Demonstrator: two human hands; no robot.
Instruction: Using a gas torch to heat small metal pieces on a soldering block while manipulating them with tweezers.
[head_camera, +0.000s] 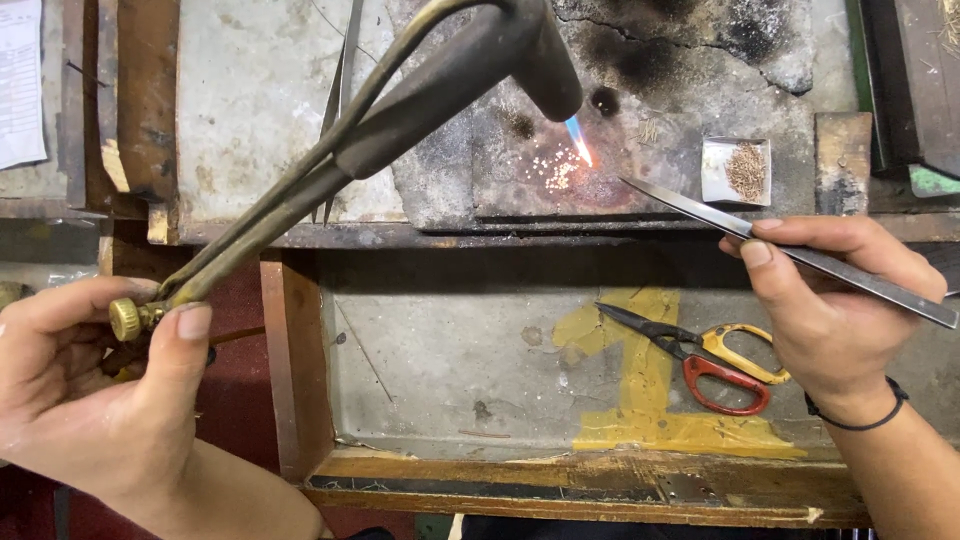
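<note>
My left hand (95, 385) grips a brass gas torch (400, 110) by its handle, thumb beside the round brass knob. The torch's dark nozzle hangs over a scorched grey soldering block (690, 90), and a small blue flame (578, 138) plays on a cluster of tiny pale beads (556, 172) glowing orange on the block. Long steel tweezers (800, 255) sit pinched in my right hand (835, 300), their tips pointing left toward the beads and stopping a little short of them. A black band circles my right wrist.
A small white tray of brownish grains (738, 170) sits right of the flame. Red-and-yellow scissors (705, 358) lie in the wooden bench drawer (560, 480) below, on yellow tape. A second pair of tweezers (340, 95) rests on the grey board at left.
</note>
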